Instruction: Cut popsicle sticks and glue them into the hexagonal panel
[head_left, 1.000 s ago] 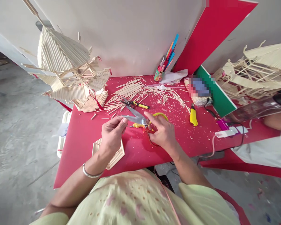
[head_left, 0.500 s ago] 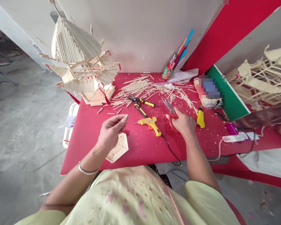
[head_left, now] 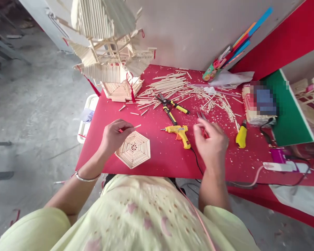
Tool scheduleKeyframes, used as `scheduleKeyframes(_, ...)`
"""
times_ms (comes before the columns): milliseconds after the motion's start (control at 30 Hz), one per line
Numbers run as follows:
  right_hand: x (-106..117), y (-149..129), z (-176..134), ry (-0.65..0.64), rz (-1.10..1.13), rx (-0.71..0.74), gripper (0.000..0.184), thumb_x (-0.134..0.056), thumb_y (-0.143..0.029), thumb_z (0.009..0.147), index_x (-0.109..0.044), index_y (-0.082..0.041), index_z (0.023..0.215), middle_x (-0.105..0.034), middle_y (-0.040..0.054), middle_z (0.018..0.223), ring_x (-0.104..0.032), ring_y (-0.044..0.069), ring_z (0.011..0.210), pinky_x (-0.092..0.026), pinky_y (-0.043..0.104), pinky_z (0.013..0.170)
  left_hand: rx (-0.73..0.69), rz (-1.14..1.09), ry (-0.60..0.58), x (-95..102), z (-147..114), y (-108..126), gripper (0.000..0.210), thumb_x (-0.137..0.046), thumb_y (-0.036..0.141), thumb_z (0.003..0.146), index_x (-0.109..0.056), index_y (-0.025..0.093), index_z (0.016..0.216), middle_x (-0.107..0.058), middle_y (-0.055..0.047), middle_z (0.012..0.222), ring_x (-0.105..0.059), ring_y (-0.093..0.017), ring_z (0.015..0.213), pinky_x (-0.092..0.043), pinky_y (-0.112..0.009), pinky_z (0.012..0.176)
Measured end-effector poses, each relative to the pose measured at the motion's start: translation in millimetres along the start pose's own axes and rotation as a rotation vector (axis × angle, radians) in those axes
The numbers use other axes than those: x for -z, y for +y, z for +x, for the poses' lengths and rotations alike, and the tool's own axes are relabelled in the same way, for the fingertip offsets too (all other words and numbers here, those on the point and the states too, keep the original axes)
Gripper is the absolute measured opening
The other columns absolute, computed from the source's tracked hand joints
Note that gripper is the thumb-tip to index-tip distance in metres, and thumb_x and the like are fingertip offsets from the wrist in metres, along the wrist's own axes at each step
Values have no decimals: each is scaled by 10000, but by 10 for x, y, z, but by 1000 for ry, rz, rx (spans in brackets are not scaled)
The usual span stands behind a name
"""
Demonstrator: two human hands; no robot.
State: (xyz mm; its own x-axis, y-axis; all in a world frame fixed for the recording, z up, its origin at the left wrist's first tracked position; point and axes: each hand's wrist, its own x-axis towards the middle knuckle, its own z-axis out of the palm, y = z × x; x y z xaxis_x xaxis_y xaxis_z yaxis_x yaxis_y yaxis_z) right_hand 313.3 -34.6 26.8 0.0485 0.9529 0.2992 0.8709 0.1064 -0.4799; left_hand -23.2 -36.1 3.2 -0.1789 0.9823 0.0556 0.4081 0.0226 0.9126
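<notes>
My left hand (head_left: 115, 136) is closed in a pinch on a short thin wooden stick (head_left: 137, 126), above the left edge of a hexagonal panel of sticks (head_left: 133, 153). My right hand (head_left: 211, 144) is above the table with thumb and forefinger apart. Just beyond its fingers are the scissors (head_left: 203, 116), their red handles mostly hidden behind the hand. Between my hands a yellow glue gun (head_left: 181, 133) lies on its side, nozzle to the left. Yellow-and-black pruning shears (head_left: 170, 109) rest open behind it.
A stick-built tower (head_left: 112, 66) with red tassels stands at the back left. Loose sticks (head_left: 170, 85) and shavings litter the red table (head_left: 170, 162). A yellow-handled cutter (head_left: 241, 136), a green board (head_left: 285, 111) and a power strip (head_left: 277, 166) are on the right.
My right hand has let go of the scissors, which now lie on the table beyond it. My left hand has shifted left with the stick, uncovering the hexagonal panel. The camera view has shifted.
</notes>
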Motion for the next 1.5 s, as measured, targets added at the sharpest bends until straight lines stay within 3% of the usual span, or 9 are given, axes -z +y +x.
scheduleKeyframes(100,-439,-616,-27,-264,353,219,288,-562,-413,1067,-767,-254,1192,-773,64,1107,-725,193,962,-573,318,921,-39,134,-68,124,-53,-185,150,-806,359,789,-810,214,749,-732,-43,795,-604,-149,667,-448,-267,637)
scheduleKeyframes(200,-926,-1029,6,-437,392,343,265,-619,-322,1044,-735,-270,1277,-743,58,1188,-715,195,1053,-562,305,926,-48,173,-76,167,-78,-309,164,-715,336,843,-808,210,793,-727,-51,827,-632,-166,715,-462,-272,669)
scheduleKeyframes(300,-1259,-1199,62,-523,271,389,322,-636,-321,1037,-695,-286,1352,-705,62,1240,-687,216,1114,-539,309,905,-52,229,-87,187,-63,-392,198,-638,301,885,-812,211,858,-735,-62,889,-642,-175,753,-456,-278,684)
scheduleKeyframes(433,-1471,-1199,85,-575,237,384,268,-610,-350,1058,-714,-276,1294,-698,52,1200,-667,202,1099,-495,294,917,-30,317,-136,210,-32,-509,220,-610,293,919,-818,224,917,-747,-61,947,-654,-190,802,-435,-288,694)
scheduleKeyframes(700,-1631,-1132,55,-553,264,373,229,-607,-401,1061,-748,-269,1183,-679,48,1125,-649,195,1050,-473,293,902,-22,405,-165,177,-2,-653,237,-612,322,934,-830,229,946,-745,-61,930,-658,-207,861,-434,-294,703)
scheduleKeyframes(1500,-1624,-1143,18,-520,190,400,269,-559,-448,1080,-755,-268,1120,-651,48,1062,-622,192,1003,-455,296,870,-30,445,-186,183,10,-629,223,-615,297,907,-821,217,881,-723,-48,862,-646,-193,831,-437,-294,688)
